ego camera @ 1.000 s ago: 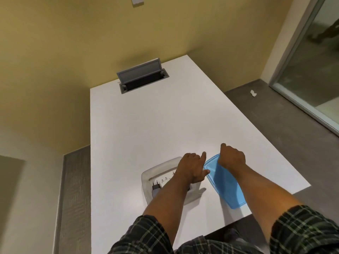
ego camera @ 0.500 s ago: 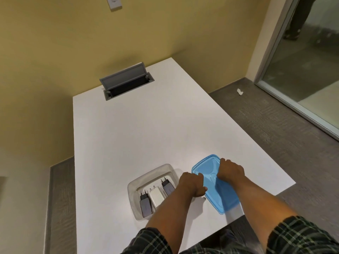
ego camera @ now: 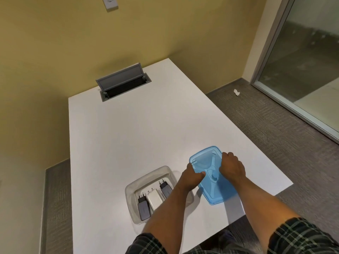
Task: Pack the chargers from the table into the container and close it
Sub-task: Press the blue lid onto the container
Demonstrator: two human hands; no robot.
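Between the two hands lies the blue lid (ego camera: 213,182), flat on the white table (ego camera: 128,136) near its front edge. The left hand (ego camera: 192,177) curls over the lid's left rim and the right hand (ego camera: 232,166) over its right rim; fingers of both are bent onto the plastic, though whether they pinch it firmly or merely rest there cannot be told. The lid appears not yet lifted.

Just left of the left hand stands the clear container (ego camera: 152,176), open, its near corner hidden under the left forearm. Inside lie three chargers side by side, prongs pointing away from the person: a dark charger (ego camera: 143,208) farthest from the grip, a white charger (ego camera: 156,198) in the middle, and a second dark charger (ego camera: 166,188) nearest the grip. No charger shows on the bare table, so packing seems done and closing remains.

Risks, as judged: the lid sits close to the table edge and could slip off if dragged toward the person; a flexible lid held at two rims may bow and seat crooked; the left forearm, crossing above the container, could nudge it.

Count: one lid, one container, three chargers, two hands.
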